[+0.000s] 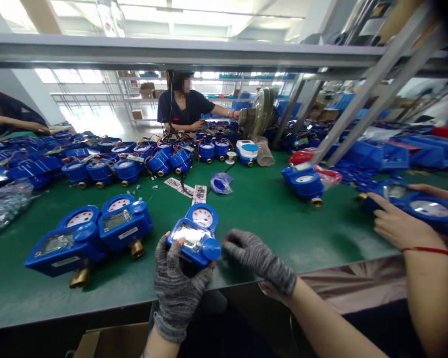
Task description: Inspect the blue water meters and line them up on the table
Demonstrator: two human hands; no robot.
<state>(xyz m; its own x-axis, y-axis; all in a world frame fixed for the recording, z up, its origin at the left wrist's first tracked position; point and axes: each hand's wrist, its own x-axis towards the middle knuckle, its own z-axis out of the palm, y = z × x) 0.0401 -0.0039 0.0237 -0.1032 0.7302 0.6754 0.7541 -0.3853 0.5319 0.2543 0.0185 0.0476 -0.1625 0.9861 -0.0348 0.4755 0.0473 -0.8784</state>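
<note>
A blue water meter (194, 236) with a display window and a round dial is at the table's front edge. My left hand (179, 283), in a grey fingerless glove, is closed around its near left side, with fingertips on the casing. Just right of the meter is my gloved right hand (252, 253), apart from the casing. Its fingers are curled together, and whatever they may hold is hidden. To the left, two more blue water meters (123, 223) with brass fittings sit side by side.
A co-worker's hands (399, 223) hold another blue meter (429, 206) at the right. One meter (304, 181) stands at centre right. Rows of wired meters (127, 170) line the back. Paper labels (199, 193), a plastic bag (221, 183) and a metal shelf post (369, 84) are nearby.
</note>
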